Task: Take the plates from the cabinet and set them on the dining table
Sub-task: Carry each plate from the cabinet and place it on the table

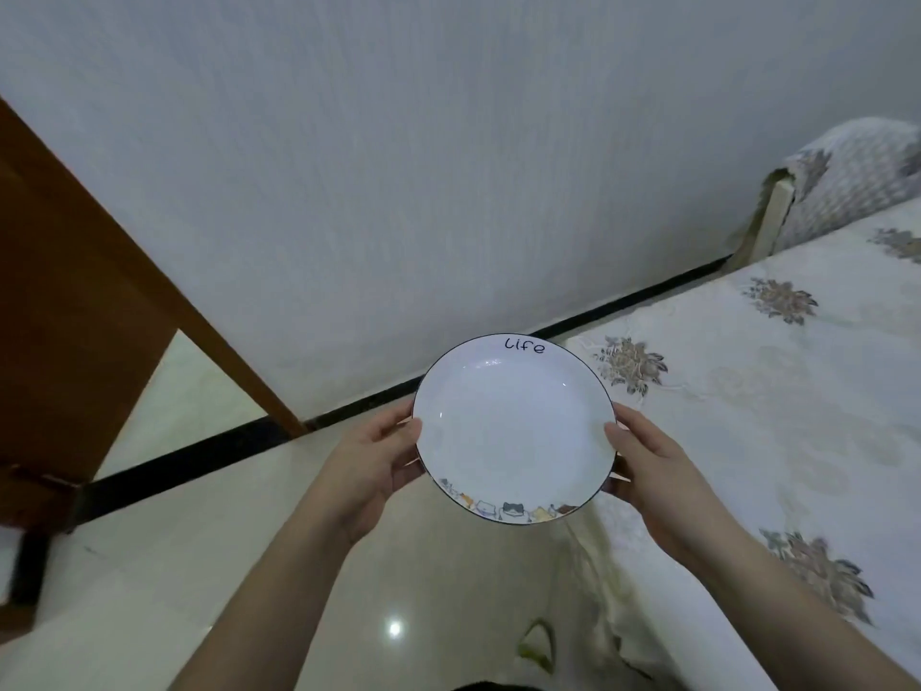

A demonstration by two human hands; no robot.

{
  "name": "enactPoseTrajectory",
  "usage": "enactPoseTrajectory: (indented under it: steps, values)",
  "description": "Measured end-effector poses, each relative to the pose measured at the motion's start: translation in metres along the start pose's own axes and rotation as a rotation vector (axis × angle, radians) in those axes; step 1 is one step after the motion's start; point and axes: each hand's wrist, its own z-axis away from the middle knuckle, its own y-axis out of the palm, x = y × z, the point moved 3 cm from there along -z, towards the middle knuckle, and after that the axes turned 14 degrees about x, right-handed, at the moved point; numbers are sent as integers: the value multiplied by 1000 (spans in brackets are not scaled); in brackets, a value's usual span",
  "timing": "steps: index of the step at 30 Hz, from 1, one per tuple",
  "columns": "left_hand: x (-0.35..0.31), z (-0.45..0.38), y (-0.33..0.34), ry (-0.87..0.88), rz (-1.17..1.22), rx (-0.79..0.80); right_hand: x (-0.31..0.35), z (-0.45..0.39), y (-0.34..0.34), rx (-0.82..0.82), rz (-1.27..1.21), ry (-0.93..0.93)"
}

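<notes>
— What have you got there?
— A white plate (513, 431), "Life" lettered on its far rim, cartoon cats along the near one. My left hand (371, 471) and right hand (648, 473) grip opposite edges, holding it above the glossy floor (199, 566), beside the table's flowered cloth (777, 391)

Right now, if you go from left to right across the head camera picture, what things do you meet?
Brown wooden cabinet panel → left hand → round white ceramic plate with the word "Life" and small cats on its rim, held by both hands → right hand → table under a cream flowered tablecloth.
</notes>
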Motion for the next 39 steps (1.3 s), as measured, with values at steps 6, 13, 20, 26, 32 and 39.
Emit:
enactPoseTrajectory:
  steps: [6, 13, 20, 26, 32, 39]
  values:
    - [-16, -65, -5, -26, 32, 22, 29, -55, -16, -25, 28, -6]
    - [-43, -152, -42, -84, 39, 87, 45, -125, -12, -111, 51, 5]
    - [-92, -238, -96, -62, -19, 194, 75, -214, 18, -239, 42, -27]
    - [-139, -309, -124, -90, -71, 334, 86, -259, 33, -353, -47, -42]
    - [-151, -368, -101, -143, -132, 449, 88, -276, 13, -495, -118, -46]
    - [-156, -445, -34, -194, -232, 608, 90, -288, -47, -646, -204, -95]
